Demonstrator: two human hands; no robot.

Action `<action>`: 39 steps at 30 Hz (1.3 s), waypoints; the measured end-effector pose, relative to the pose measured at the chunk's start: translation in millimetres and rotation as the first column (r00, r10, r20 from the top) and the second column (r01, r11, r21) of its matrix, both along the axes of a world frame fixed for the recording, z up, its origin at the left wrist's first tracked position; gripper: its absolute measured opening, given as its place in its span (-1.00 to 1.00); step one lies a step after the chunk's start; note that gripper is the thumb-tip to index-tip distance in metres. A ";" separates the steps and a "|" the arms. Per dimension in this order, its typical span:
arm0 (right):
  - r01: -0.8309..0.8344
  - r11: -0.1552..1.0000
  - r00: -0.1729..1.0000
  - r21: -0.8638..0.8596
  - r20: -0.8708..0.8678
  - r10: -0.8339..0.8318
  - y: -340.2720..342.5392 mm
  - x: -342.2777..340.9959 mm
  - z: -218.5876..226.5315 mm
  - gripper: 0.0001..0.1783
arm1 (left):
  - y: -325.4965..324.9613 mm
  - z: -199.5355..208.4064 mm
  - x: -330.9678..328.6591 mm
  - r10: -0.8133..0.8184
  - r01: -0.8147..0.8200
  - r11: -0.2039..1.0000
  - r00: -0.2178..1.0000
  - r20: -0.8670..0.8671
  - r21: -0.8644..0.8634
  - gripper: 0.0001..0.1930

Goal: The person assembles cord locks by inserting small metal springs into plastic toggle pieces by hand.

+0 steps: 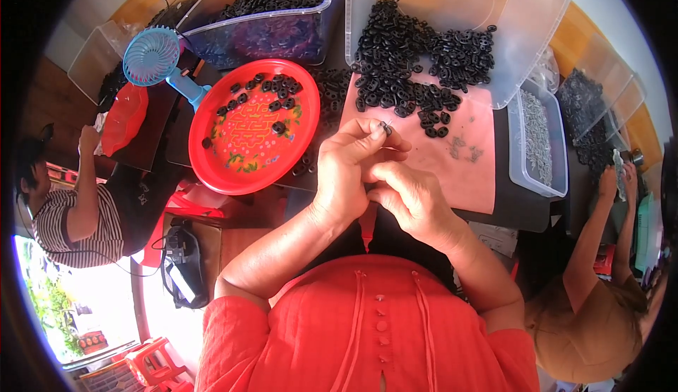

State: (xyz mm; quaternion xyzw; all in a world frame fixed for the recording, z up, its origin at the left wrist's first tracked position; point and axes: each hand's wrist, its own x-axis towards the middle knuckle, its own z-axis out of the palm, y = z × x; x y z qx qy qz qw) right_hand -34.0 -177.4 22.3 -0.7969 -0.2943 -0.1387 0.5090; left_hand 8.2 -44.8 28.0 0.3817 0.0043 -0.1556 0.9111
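Note:
My left hand [346,166] pinches a small black plastic part [386,128] between thumb and forefinger, above the near-left edge of a pink cloth [473,187]. Close beside it, my right hand [417,198] has its thumb and forefinger drawn together, their tips partly hidden by the left hand. Whatever sits in them is too small to make out. Beyond the hands, a pile of black parts with holes [395,46] spills onto the cloth from a tipped transparent bin [526,18]. Small grey pieces [462,150] lie scattered on the cloth.
Left of my hands stands a red round tray [311,120] with several black parts. A blue fan [152,56] and a bin of black parts [282,32] are behind it. Grey pieces fill a plastic box [538,138] at right. People work on both sides.

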 end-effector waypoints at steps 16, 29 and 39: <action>0.143 0.989 0.988 0.033 -0.057 -0.141 6.4 -7.4 0.7 -0.76 | 4.4 5.7 0.6 -0.008 0.011 0.998 0.999 0.041 -0.056 -0.90; 0.201 0.979 0.977 0.023 0.069 -0.203 -9.5 -2.9 19.4 -0.83 | -1.7 -2.9 -3.1 0.060 -0.072 0.993 0.990 0.131 0.090 -0.94; 0.281 0.874 0.909 0.397 -0.402 -0.110 -41.9 18.5 24.8 -0.93 | -4.9 -3.3 -10.5 -0.002 -0.082 0.933 0.972 0.234 0.349 -0.93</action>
